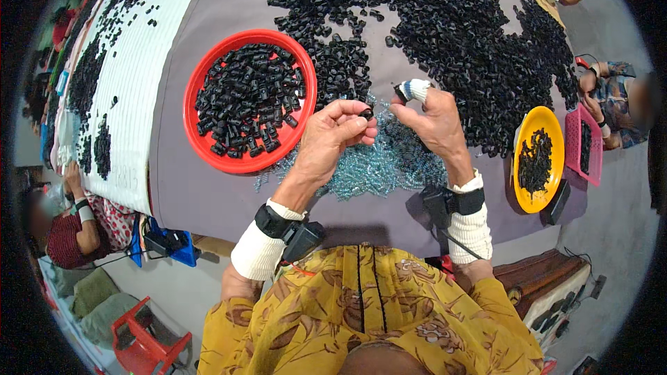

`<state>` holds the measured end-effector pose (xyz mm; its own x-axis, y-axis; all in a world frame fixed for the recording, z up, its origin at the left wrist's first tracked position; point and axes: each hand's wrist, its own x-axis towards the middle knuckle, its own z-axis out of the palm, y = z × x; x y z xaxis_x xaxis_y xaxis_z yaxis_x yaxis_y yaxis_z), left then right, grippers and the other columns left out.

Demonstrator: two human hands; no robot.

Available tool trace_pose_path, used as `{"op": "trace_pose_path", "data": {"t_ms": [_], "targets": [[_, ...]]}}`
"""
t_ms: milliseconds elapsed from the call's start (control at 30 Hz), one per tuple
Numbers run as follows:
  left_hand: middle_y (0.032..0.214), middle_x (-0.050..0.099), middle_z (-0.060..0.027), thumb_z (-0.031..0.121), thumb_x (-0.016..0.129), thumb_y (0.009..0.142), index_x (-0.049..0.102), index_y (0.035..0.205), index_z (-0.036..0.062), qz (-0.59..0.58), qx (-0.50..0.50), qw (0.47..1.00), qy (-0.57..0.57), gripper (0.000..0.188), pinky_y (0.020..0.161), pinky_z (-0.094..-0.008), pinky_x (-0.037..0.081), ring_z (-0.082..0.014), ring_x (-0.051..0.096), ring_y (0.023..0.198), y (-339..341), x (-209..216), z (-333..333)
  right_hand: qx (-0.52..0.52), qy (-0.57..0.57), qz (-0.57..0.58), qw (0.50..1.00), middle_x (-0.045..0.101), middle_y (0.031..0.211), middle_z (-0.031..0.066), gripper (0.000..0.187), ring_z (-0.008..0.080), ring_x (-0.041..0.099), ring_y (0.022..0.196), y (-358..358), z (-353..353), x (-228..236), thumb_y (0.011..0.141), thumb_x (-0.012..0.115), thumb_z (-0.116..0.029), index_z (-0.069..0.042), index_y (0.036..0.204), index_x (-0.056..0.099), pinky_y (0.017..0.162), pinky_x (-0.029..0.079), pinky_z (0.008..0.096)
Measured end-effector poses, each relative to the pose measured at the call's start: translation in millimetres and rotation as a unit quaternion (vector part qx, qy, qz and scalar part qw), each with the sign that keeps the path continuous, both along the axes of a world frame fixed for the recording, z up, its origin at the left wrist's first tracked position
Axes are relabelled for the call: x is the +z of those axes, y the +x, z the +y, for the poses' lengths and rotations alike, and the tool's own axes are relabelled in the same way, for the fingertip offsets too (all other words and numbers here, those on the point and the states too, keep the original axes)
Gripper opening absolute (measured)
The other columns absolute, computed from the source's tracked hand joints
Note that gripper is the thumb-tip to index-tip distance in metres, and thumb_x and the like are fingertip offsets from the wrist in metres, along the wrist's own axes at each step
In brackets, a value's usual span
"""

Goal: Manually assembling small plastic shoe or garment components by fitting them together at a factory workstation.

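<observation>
The left hand (328, 135) pinched a black fitting (367, 114) (likely light, stiff, best held side-on); the right hand (440, 123), I couldn't tell.

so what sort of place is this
Probably a workshop for handling small parts: small black pieces lie heaped on a grey-covered table, a red basin holds more, with a person on the left and another on the right.

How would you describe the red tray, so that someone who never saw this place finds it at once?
Find the grey cloth, then the person's left hand above it. Just left of that hand sits the round red tray, filled with black parts. The yellow tray and pink basket lie far to the right; only this tray is red.
</observation>
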<state>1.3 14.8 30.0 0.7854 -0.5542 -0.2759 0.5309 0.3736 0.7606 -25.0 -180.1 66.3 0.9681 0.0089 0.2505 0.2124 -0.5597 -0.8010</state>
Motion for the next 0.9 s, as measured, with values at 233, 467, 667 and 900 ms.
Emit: {"op": "trace_pose_path", "data": {"t_ms": [233, 467, 667, 900], "targets": [[0.092, 0.065, -0.0107, 0.004, 0.058, 0.088, 0.056, 0.108, -0.0019, -0.057, -0.003, 0.998, 0.032, 0.021, 0.074, -0.0289, 0.055, -0.0158, 0.064, 0.081, -4.8, 1.7, -3.1, 0.050, -0.023, -0.064, 0.996, 0.059, 0.070, 0.0155, 0.013, 0.0339, 0.057, 0.063, -7.8, 11.2, 12.0, 0.076, 0.067, -0.009, 0.001, 0.080, 0.060, 0.058, 0.046, 0.0378], [0.091, 0.065, -0.0075, 0.004, 0.060, 0.088, 0.060, 0.108, -0.0011, -0.170, -0.033, 0.981, 0.086, 0.021, 0.075, -0.0262, 0.052, -0.0126, 0.062, 0.080, -12.3, 2.5, 1.2, 0.105, -0.079, -0.061, 0.989, 0.058, 0.070, 0.0165, 0.013, 0.0380, 0.055, 0.069, -11.9, 11.9, 11.8, 0.075, 0.066, -0.009, 0.001, 0.077, 0.057, 0.063, 0.044, 0.0433], [0.093, 0.066, -0.0045, 0.004, 0.061, 0.087, 0.064, 0.108, -0.0027, -0.268, -0.053, 0.941, 0.198, 0.022, 0.075, -0.0237, 0.050, -0.0097, 0.060, 0.080, -27.6, 7.2, 0.6, 0.116, -0.112, -0.030, 0.987, 0.059, 0.075, 0.0191, 0.012, 0.0388, 0.056, 0.073, -27.6, 10.5, 7.8, 0.076, 0.062, -0.004, 0.001, 0.085, 0.056, 0.064, 0.044, 0.0450], [0.084, 0.066, -0.0065, 0.005, 0.065, 0.083, 0.066, 0.101, -0.0027, -0.394, -0.053, 0.873, 0.283, 0.020, 0.066, -0.0237, 0.048, -0.0099, 0.060, 0.074, -34.4, 14.2, 0.0, 0.103, -0.008, 0.046, 0.994, 0.060, 0.072, 0.0174, 0.021, 0.0350, 0.059, 0.067, -34.2, 8.4, 3.0, 0.079, 0.065, -0.014, 0.002, 0.091, 0.058, 0.061, 0.046, 0.0398]]}}
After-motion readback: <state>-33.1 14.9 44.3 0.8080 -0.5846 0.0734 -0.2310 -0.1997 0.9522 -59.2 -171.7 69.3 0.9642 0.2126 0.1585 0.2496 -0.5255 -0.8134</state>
